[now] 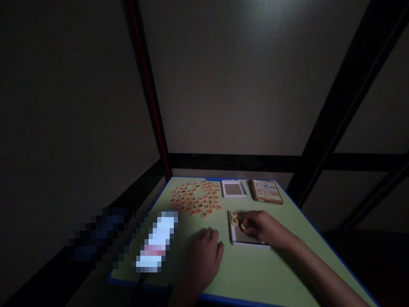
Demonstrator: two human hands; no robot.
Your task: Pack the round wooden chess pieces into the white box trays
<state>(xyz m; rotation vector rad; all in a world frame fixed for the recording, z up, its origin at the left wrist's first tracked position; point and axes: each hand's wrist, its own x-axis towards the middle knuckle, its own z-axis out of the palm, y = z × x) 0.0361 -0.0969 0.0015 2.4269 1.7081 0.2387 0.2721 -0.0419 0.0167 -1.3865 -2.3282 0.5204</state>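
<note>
The right hand (pixel 260 226) is pinching a round game piece (pixel 243 226) at the tray (pixel 233 235) on the right; the piece is probably light, hard and smooth, best gripped by its rim. The left hand (pixel 204 255) is resting loosely curled on the table (pixel 243 273), near and left, its palm hidden, so I cannot tell whether it's holding anything. Loose pieces (pixel 196 200) are lying far left.
</note>
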